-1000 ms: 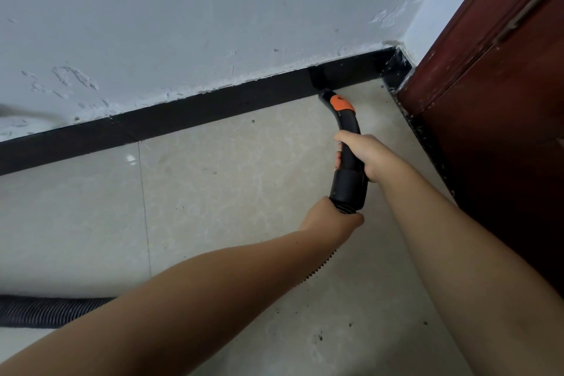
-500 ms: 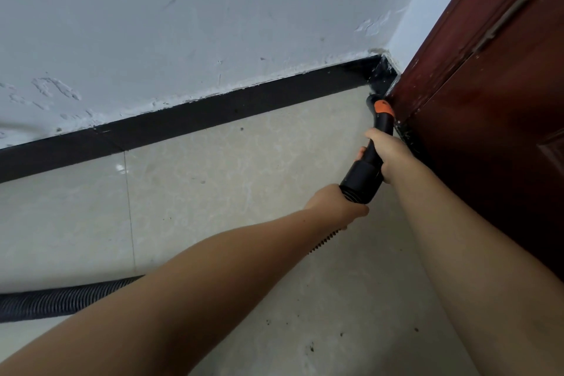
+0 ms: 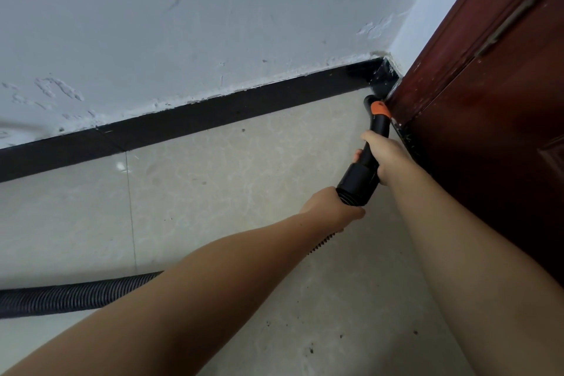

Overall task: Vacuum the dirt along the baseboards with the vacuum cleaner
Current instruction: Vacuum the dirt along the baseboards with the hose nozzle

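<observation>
Two bare arms reach forward over a pale tiled floor (image 3: 213, 192). At far left a ribbed black hose (image 3: 67, 296) lies on the tiles and runs under the left forearm. A black baseboard (image 3: 189, 119) follows the foot of the white wall (image 3: 183, 25) toward the corner. The left hand (image 3: 332, 206) curls around the hose just behind the vacuum nozzle (image 3: 370, 144). The right hand (image 3: 383, 156) wraps the black nozzle shaft below its orange collar (image 3: 380, 108). The nozzle tip sits at the corner, touching or just beside the baseboard where it meets the dark red door (image 3: 488, 131). Dark specks of dirt (image 3: 311, 349) dot the tiles near the bottom.
</observation>
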A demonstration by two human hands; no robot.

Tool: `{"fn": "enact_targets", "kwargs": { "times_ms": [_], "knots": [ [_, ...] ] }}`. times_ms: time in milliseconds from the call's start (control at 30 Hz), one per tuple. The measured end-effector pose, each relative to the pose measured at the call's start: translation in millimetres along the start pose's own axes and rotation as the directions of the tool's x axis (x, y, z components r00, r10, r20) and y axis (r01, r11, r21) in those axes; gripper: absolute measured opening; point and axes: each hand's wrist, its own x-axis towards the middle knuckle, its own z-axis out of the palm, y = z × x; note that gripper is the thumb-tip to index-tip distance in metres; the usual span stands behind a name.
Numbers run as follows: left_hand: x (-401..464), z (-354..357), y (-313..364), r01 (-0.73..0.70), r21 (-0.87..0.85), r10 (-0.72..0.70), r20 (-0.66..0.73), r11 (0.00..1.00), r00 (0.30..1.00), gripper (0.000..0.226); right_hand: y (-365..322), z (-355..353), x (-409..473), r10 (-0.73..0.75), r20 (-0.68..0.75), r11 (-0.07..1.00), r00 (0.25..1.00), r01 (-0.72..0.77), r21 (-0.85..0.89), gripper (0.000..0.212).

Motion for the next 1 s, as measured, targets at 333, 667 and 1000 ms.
{"fn": "enact_targets", "kwargs": {
  "times_ms": [333,667,1000],
  "knots": [
    [-51.2,-10.0,-33.9,0.048,-0.195,-0.066,-0.089,0.98,0.994,0.023,20.1,51.8,-46.6,-0.003,0.146,0.985,0.989,0.028,-0.173,0.017],
    [-105.6,-33.3,-96.4,0.097,-0.448,-0.177,-0.141,0.889,0.974,0.021,64.0,127.7,-110.1,0.049,0.299,0.92,0.953,0.073,-0.385,0.012],
    [-167.2,-57.5,-69.6,0.11,-0.463,-0.149,-0.048,0.88,0.988,0.014,50.4,120.8,-150.4,0.147,0.286,0.905,0.947,-0.012,-0.426,0.015]
  ]
}}
